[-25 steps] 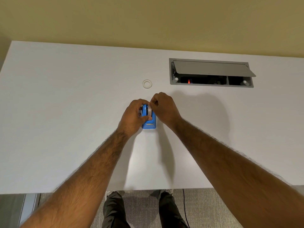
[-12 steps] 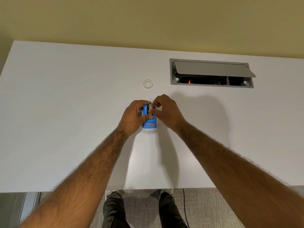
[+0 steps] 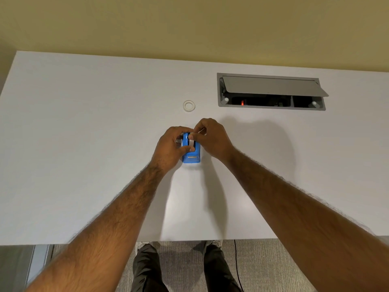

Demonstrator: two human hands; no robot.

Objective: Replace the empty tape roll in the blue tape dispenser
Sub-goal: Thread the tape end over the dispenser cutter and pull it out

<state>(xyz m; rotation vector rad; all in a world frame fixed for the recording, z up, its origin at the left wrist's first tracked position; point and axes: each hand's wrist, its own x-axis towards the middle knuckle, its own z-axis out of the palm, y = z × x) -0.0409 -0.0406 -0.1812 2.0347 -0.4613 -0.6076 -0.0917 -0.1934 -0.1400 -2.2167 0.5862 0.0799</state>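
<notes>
1. Old core (image 3: 189, 106) lay on white table (image 3: 84, 144), apart from blue dispenser (image 3: 192, 159) mid-table; swap looked nearly done (new roll mostly hidden).
2. L hand (image 3: 168, 149) fingers wrapped dispenser; R hand (image 3: 211, 137) pinched tape strip (image 3: 191, 142) over it.
3. Left, prob.: seat strip on cutter.
4. Dispenser glossy, boxy plastic; core thin pale ring.

Office: white desk (image 3: 84, 144) w/ flip-lid cable box (image 3: 271, 86), grey carpet (image 3: 273, 262), plain wall (image 3: 189, 24).

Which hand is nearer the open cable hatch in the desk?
Right. The right hand, pinching tape, is on the hatch's side of the blue dispenser; the left hand holds the dispenser's other side, farther away.
</notes>
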